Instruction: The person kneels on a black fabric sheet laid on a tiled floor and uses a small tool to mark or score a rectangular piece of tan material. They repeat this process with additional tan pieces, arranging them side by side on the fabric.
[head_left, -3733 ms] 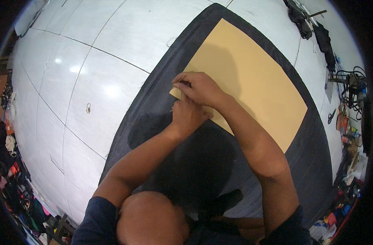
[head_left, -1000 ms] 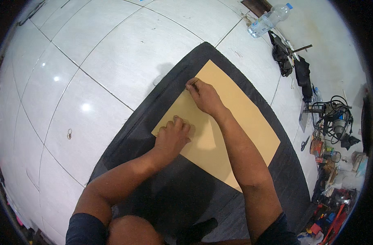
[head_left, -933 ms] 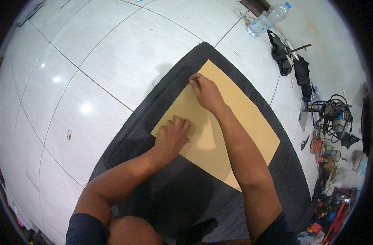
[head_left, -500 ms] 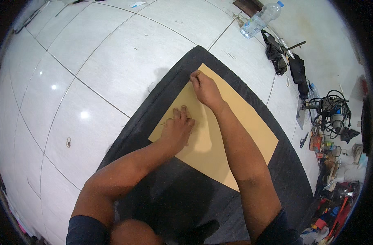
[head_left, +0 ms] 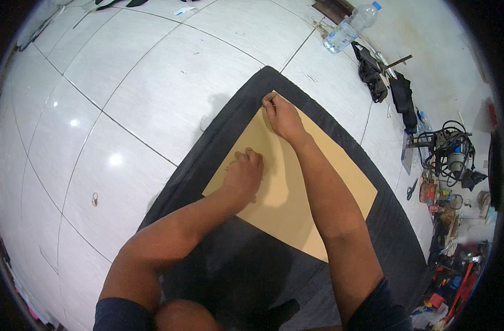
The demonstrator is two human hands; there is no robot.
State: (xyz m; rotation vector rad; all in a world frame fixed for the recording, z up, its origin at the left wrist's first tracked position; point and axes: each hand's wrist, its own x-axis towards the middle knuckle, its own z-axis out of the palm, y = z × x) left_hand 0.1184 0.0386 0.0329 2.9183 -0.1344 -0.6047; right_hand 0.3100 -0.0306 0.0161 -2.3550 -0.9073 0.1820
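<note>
Head view: a tan sheet (head_left: 296, 182) is seen lying flat on a black cloth (head_left: 219, 149), which is spread over a white tiled floor (head_left: 152, 83). The sheet sits slantwise on the cloth, with its far corner near the cloth's far edge and dark margin left on every side.

The left hand (head_left: 245, 175) is laid palm down on the sheet near its left edge, fingers spread and pressed flat; nothing is gripped by it. The right hand (head_left: 282, 116) is stretched out to the sheet's far corner, fingers curled and pinched together at the tip. Something thin seems to be held there, but what it is cannot be told. Both forearms are brought in from the lower edge, the right one crossing the sheet along its length.

At the far right, off the cloth, a clear plastic bottle (head_left: 351, 26) with a blue cap is seen lying on the tiles. Beside it, dark bags (head_left: 381, 77) are heaped, and further right a tangle of cables and tools (head_left: 450, 154) is piled. A small metal ring (head_left: 94, 198) lies on the tiles well to the left of the cloth.
</note>
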